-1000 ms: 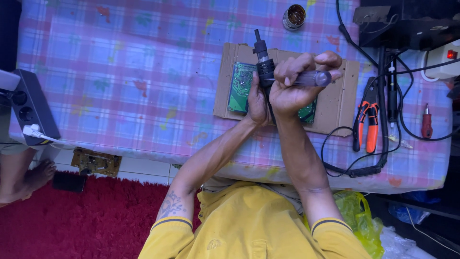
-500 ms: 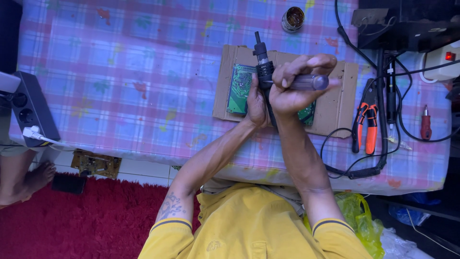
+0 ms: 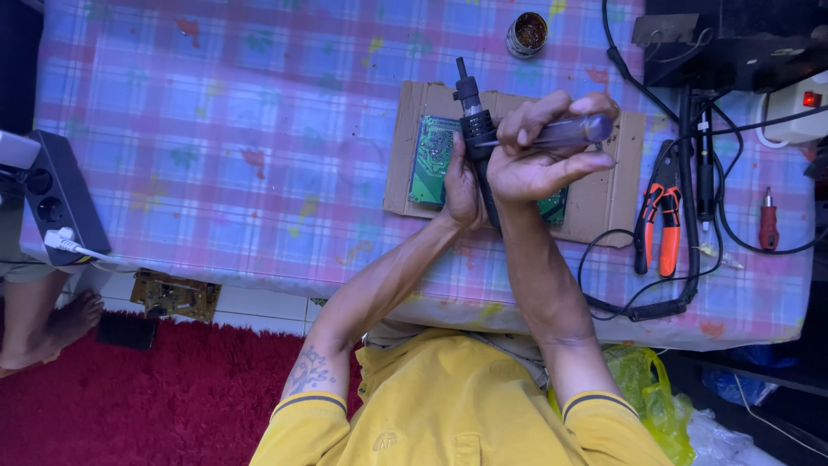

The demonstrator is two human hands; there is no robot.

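Note:
My left hand point(image 3: 460, 185) grips the lower body of a black pen-shaped tool point(image 3: 470, 108) with a cable, its tip pointing away from me. My right hand point(image 3: 535, 168) is closed around a dark translucent cylindrical handle point(image 3: 580, 131), held crosswise against the black tool. Both hands hover over a green circuit board point(image 3: 429, 160) lying on a cardboard sheet point(image 3: 608, 194) on the plaid-covered table point(image 3: 224, 129). The hands hide the middle of the board.
A small round tin point(image 3: 527, 34) sits beyond the cardboard. Orange-handled pliers point(image 3: 660, 233), a red screwdriver point(image 3: 768, 224), black cables and a white power strip point(image 3: 793, 103) lie right. A black box point(image 3: 56, 203) is at the left edge. Another person's foot point(image 3: 52, 332) rests on the red rug.
My right hand has lifted the cylindrical handle very slightly; otherwise both hands stay together over the board.

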